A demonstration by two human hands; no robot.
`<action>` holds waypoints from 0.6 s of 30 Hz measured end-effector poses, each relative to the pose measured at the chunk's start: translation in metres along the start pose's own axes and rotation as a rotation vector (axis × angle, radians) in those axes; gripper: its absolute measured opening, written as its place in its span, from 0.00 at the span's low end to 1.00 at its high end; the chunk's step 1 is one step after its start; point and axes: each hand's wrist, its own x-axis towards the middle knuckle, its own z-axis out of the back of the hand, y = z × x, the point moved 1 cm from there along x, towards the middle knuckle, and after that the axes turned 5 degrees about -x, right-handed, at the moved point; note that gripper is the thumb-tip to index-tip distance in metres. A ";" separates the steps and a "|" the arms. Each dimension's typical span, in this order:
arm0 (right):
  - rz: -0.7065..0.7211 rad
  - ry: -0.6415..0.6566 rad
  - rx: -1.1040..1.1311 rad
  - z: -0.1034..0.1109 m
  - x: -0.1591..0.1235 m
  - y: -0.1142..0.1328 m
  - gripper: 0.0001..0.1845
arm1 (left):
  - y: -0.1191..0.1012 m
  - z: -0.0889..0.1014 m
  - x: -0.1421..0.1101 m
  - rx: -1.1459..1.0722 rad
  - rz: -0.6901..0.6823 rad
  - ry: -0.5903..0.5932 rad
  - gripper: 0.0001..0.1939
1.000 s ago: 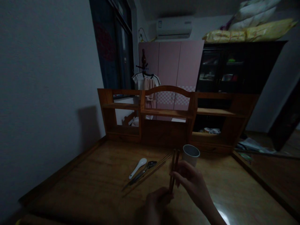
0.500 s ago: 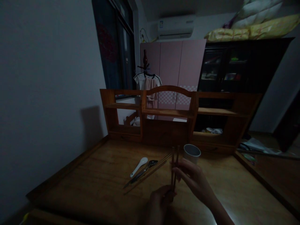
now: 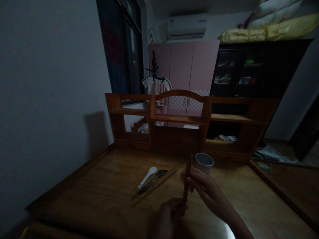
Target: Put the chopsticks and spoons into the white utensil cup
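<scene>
Two bare hands, close to each other, both engaged on one bundle.

Left hand (image 3: 171, 212): fingers closed round the lower end of the bundle.

Right hand (image 3: 205, 184): thumb and fingertips pinching the same bundle higher up.

Upright chopsticks (image 3: 186, 186): brown, at least two, exact count unclear; clamped between both hands, standing nearly vertical, upper ends rising above the right hand.

Cup (image 3: 203, 161): one, pale grey, round-mouthed; upright just beyond the right hand, which hides its lower part; contact cannot be told.

White spoon (image 3: 147, 177): one, lying beyond the left hand and to its left, bowl end farther away.

Dark cutlery (image 3: 162, 172): shiny, number unclear; lying beside the white spoon, on the side nearer the hands.

Loose chopsticks (image 3: 161, 182): several, slender; lying aslant between the dark cutlery and the hands.

Worktop (image 3: 99, 186): wooden, beneath both hands and all pieces listed.

Shelf unit (image 3: 176, 141): wooden, arched at centre; beyond the hands, across the worktop's far edge.

Wardrobe (image 3: 180, 66): pink; well beyond the hands, behind the shelf unit.
</scene>
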 end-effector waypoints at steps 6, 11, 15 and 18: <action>-0.003 -0.017 -0.039 0.001 -0.001 -0.001 0.14 | -0.008 0.001 -0.006 0.053 -0.014 -0.015 0.16; 0.006 -0.009 -0.070 0.003 -0.001 0.000 0.13 | -0.017 0.002 -0.008 0.089 -0.040 0.061 0.15; 0.009 0.010 -0.083 0.001 -0.001 0.001 0.13 | -0.013 0.002 -0.008 0.105 -0.032 0.032 0.14; -0.016 0.001 -0.072 -0.001 -0.002 0.001 0.11 | -0.004 0.002 -0.007 0.120 -0.006 -0.011 0.14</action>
